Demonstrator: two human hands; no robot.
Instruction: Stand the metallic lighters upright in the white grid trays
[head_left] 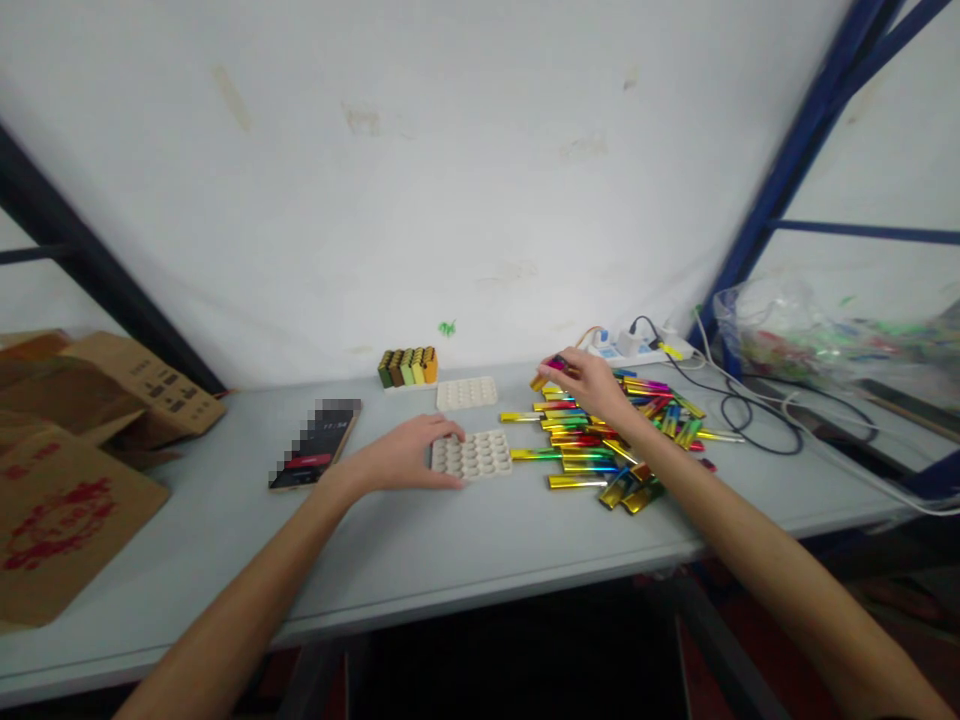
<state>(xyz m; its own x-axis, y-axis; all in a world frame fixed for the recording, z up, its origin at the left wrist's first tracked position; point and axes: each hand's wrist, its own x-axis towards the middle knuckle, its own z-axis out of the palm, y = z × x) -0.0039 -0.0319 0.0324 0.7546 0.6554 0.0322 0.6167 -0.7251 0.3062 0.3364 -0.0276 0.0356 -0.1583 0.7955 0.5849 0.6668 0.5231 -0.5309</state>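
Note:
My left hand grips the left end of a cream tray, thumb along the near edge and fingers over the far one. Rows of round cups in that tray hold nothing that I can see. My right hand pinches a gold and magenta lighter, raised above the left part of a loose pile of shiny metallic lighters. Behind the first tray lies a second cream tray. To its left, a block of upright lighters in green, brown, yellow and orange stands in another tray.
A phone lies left of my left hand. Brown cardboard boxes take up the table's left end. At the right back are a power strip, loose cables and a clear plastic bag. Blue shelf posts rise there.

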